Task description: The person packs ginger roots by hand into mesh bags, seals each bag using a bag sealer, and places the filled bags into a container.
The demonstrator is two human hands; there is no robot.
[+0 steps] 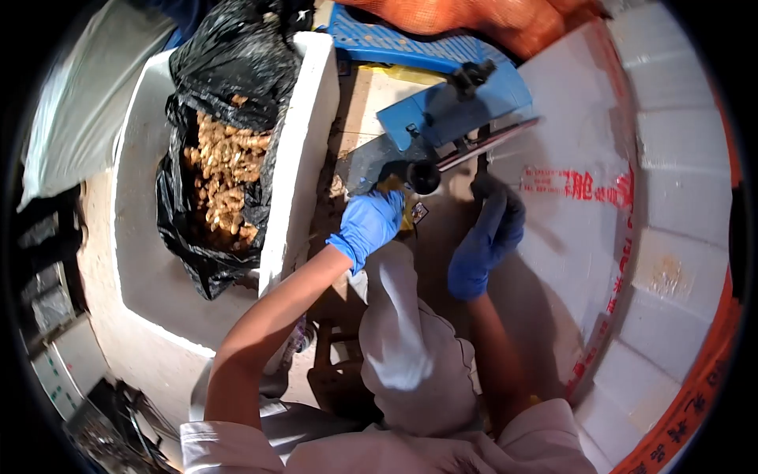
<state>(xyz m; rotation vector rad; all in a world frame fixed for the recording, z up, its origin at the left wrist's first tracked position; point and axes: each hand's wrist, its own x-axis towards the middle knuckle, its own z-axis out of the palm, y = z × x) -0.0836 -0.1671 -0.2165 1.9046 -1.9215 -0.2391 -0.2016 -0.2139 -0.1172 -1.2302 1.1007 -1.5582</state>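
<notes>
My left hand (369, 225), in a blue glove, has its fingers bent round a yellowish-brown piece (389, 184) beside a round black part (423, 178). My right hand (488, 243), also gloved in blue, is closed with its fingertips at a dark handle-like part (482, 186); what it grips is too dark to make out. Both hands are at the near side of a blue device (434, 110) with black fittings and a thin flat plate (489, 144). A small printed label (419, 212) lies just right of my left hand.
To the left stands a white foam box (304, 150) with a black plastic bag (237, 71) holding ginger-like roots (225, 178). Behind the device are a blue slatted stool (395, 43) and orange mesh (489, 20). White foam boxes (671, 189) with red print line the right side.
</notes>
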